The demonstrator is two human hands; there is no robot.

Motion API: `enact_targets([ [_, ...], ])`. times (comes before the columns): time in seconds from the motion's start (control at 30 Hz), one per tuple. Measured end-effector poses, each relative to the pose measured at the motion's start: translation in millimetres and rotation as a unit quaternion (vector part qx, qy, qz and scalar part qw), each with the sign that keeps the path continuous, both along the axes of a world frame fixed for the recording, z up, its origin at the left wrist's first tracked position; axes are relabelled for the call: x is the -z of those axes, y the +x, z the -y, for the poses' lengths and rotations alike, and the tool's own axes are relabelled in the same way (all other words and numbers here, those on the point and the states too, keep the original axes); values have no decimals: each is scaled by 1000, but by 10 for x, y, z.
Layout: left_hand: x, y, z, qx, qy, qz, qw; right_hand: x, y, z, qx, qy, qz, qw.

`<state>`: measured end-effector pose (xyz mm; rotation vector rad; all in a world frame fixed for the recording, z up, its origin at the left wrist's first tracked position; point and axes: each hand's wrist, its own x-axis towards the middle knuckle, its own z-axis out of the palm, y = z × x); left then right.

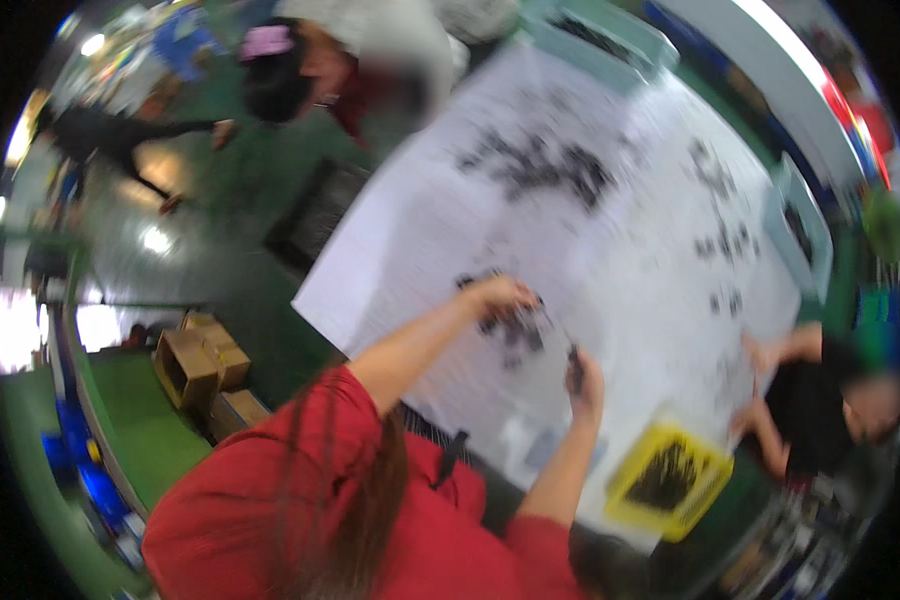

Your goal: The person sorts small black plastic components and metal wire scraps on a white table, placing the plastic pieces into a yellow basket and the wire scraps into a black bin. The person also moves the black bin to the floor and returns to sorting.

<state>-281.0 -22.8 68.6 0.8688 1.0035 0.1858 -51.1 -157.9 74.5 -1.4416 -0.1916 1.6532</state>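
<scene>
My left hand (pixel 505 293) is over the white table, its fingers bent together above a small pile of black parts (pixel 515 335). Whatever sits between those fingertips is too blurred to name. To its right, my right hand (pixel 588 385) is closed around a dark, slim-handled tool (pixel 574 368). A thin, pale tip seems to point from the tool toward my left hand. Blur hides the tool's exact kind.
More black parts (pixel 540 165) lie scattered across the white table (pixel 400 230). A yellow basket (pixel 715 480) of black pieces stands near right. Pale bins (pixel 660 50) line the far edges. One co-worker (pixel 810 400) works at right, another (pixel 390 60) at far left. Cardboard boxes (pixel 202 355) stand left.
</scene>
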Motion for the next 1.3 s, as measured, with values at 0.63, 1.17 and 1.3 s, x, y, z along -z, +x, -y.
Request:
enact_targets([
  [0.63, -1171, 3210, 1497, 246, -53, 209, 945, -460, 2181, 1862, 352, -109, 230, 901],
  [1.17, 323, -98, 460, -9, 465, -223, 857, 338, -705, 13, -160, 18, 636, 754],
  [1.3, 368, -319, 122, -28, 517, -265, 813, 547, -760, -50, -194, -21, 584, 788],
])
